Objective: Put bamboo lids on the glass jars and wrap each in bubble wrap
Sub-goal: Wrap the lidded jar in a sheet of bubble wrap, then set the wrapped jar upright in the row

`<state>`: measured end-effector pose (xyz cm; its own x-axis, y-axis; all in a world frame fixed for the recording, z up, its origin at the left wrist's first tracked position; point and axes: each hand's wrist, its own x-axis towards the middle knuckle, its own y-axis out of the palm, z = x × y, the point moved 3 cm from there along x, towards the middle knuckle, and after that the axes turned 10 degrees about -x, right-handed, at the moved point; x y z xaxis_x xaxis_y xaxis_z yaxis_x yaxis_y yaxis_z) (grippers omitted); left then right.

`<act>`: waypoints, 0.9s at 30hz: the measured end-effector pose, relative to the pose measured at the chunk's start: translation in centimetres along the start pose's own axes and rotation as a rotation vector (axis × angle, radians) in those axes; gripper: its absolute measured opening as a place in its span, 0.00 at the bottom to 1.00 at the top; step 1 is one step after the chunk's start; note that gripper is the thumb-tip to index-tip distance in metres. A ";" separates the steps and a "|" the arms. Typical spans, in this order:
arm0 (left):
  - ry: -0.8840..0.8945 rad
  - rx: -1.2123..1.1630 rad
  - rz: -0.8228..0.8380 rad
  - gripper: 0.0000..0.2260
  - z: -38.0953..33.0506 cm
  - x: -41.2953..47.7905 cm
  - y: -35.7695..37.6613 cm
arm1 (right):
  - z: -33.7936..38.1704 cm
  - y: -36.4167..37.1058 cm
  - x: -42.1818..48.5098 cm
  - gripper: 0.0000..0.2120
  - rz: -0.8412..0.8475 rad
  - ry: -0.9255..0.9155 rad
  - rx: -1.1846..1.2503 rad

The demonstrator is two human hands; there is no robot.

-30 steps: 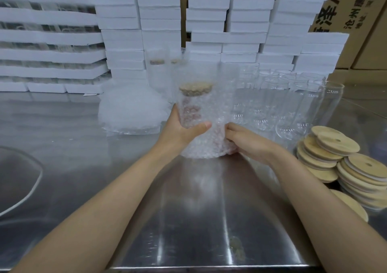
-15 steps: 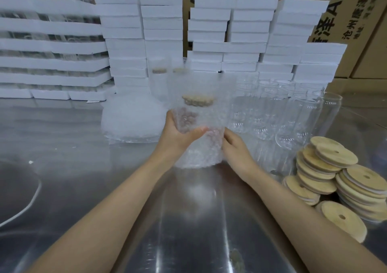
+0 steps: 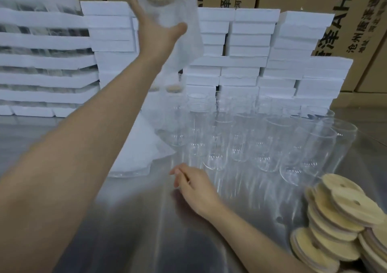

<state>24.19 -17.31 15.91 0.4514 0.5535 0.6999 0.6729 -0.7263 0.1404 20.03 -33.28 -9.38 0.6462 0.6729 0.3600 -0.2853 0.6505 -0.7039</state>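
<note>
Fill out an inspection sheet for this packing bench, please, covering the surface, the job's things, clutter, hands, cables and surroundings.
Surface: steel table, shiny, with reflections.
Job's things: wrapped jar with its lid on, held high at the top edge of the view; bare glass jars standing crowded together without lids; bamboo lids in leaning stacks at the right; bubble wrap sheets piled beside the jars.
Clutter: nothing seen.
Hands: left hand grips the wrapped jar; right hand is open, low over the table, and holds nothing.
Cables: nothing seen.
Surroundings: white foam boxes stacked along the back; cardboard cartons behind them.
</note>
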 end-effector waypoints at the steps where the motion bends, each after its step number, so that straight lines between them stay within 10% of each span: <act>1: -0.007 0.023 0.027 0.45 0.9 1.1 1.5 | -0.1 0.1 0.0 0.12 0.013 -0.017 -0.016; 27: -0.544 0.524 0.421 0.49 18.5 1.8 10.3 | -0.6 0.8 1.0 0.11 0.034 -0.066 -0.043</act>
<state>42.75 -16.26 5.65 0.8515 0.4961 0.1697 0.5097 -0.7072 -0.4900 20.87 -32.26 -9.90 0.5882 0.7172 0.3735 -0.2748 0.6117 -0.7418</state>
